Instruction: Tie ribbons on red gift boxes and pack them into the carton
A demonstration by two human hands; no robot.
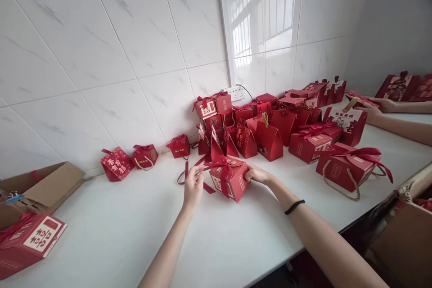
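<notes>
A small red gift box (230, 181) with a dark red ribbon stands on the white table (118, 229) in front of me. My left hand (193, 185) pinches the ribbon at the box's left side. Against the box's right side rests my right hand (257, 173), fingers curled on it; a black band circles that wrist. Loose ribbon ends (185, 174) trail on the table to the left of the box.
Several red gift boxes (270, 137) crowd the back against the tiled wall. Two small ones (131, 161) lie at the left. A larger red box (32, 240) and an open cardboard carton (40, 189) sit far left. Another person's hands (378, 108) work at the right. A cardboard carton (405, 229) stands at the right edge.
</notes>
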